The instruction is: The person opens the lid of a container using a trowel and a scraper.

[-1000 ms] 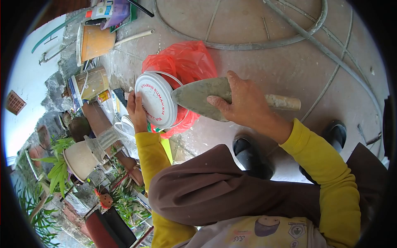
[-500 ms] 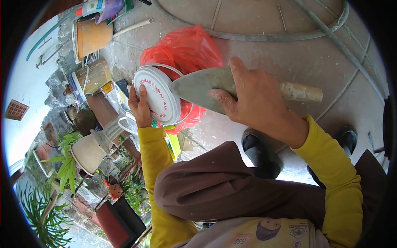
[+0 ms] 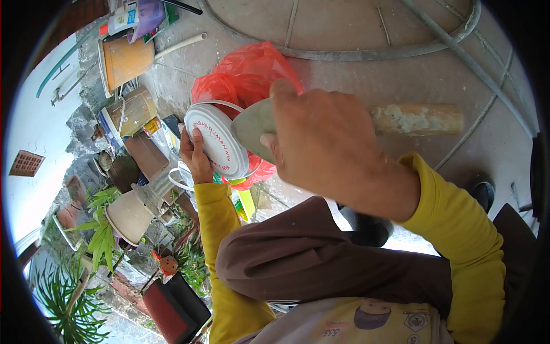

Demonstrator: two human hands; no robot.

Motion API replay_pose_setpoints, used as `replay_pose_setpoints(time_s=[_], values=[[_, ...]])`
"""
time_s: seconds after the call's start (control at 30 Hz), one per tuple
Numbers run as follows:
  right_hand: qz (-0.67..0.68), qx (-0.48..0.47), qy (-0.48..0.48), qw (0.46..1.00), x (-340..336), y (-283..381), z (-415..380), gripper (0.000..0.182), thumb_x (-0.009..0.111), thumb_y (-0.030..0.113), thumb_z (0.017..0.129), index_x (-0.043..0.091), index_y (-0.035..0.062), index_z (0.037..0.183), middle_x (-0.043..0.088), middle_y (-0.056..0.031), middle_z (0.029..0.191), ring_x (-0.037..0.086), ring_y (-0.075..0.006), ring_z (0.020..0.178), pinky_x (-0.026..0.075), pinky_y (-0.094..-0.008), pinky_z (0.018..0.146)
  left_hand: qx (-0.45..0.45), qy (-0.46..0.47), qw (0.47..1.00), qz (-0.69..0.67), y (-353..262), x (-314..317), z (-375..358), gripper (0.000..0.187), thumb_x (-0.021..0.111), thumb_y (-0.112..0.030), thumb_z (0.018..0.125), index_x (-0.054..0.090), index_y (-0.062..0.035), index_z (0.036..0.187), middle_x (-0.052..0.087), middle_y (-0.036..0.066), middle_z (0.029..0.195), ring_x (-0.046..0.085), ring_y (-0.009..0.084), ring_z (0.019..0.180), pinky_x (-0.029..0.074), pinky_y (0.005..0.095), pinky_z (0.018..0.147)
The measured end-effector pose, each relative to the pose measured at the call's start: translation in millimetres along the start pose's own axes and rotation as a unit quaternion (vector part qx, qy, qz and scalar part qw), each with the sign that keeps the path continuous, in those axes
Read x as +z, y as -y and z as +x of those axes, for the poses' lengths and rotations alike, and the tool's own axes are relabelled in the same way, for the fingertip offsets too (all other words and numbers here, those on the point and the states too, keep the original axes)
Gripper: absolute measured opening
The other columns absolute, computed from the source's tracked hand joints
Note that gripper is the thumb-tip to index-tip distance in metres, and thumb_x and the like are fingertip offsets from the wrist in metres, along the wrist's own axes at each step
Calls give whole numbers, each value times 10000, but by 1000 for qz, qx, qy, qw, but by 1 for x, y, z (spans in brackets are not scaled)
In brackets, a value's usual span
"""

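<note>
My left hand (image 3: pixel 196 156) is closed on the near rim of a white bucket lid (image 3: pixel 212 135) with red lettering, its thumb lying over the top. The lid sits on a bucket whose white bail handle (image 3: pixel 226 104) arches past its far side. My right hand (image 3: pixel 326 137) is wrapped around a trowel at the blade's base. The grey, tapered trowel blade (image 3: pixel 252 127) points left, its tip right at the lid's edge. Behind the hand sticks out its wooden, mortar-stained handle (image 3: pixel 418 119). A crumpled red plastic bag (image 3: pixel 252 69) lies just beyond the bucket.
A large grey hose loop (image 3: pixel 344 55) lies on the tiled floor ahead. At left stand an orange bucket (image 3: pixel 127 58), a dirty clear bucket (image 3: pixel 134 109), a beige pot (image 3: pixel 130 218) and plants (image 3: pixel 103 235). My knee (image 3: pixel 269 252) is close below my hands.
My right hand has shifted left and up toward the camera with the trowel, covering more of the blade. The blade tip now overlaps the lid's edge slightly more. The left hand keeps its hold.
</note>
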State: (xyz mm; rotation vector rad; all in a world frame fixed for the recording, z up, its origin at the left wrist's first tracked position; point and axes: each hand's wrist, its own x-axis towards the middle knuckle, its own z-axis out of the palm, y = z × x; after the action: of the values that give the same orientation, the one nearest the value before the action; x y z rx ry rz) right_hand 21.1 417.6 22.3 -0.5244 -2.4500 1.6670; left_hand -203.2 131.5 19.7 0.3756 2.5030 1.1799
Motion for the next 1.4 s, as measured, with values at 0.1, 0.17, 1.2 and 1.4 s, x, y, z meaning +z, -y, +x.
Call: replay_pose_setpoints(time_s=[0.1,0.17,1.2,1.4], values=[[18,-17,-54,998,9,-21,1,297,732,196,790,533,16,919,631,-136,604,670,-338,577,520,-447,545,17,-1,999,29,-1,1,2,353,538,-273,1033,590,9,1240,706,102,1070,687,156,903,566,304,790],[14,-37,-61,997,11,-24,-6,194,688,137,754,564,29,857,622,-94,566,679,-266,541,516,-404,501,10,-1,1000,15,-1,3,0,375,567,-279,1021,587,13,1255,697,82,1049,669,137,885,544,284,782],[79,35,8,996,12,-65,-41,421,729,230,844,468,-13,1068,568,-144,544,614,-361,501,470,-454,482,-50,154,935,314,-109,57,3,1143,770,-362,750,88,65,1564,251,310,1570,289,346,1457,258,397,1177],[113,40,43,992,16,-55,-43,443,737,234,838,456,-12,1076,563,-147,542,614,-361,500,473,-450,484,-45,168,927,331,-103,51,6,1180,766,-390,752,42,77,1558,180,325,1595,203,353,1499,187,386,1205]])
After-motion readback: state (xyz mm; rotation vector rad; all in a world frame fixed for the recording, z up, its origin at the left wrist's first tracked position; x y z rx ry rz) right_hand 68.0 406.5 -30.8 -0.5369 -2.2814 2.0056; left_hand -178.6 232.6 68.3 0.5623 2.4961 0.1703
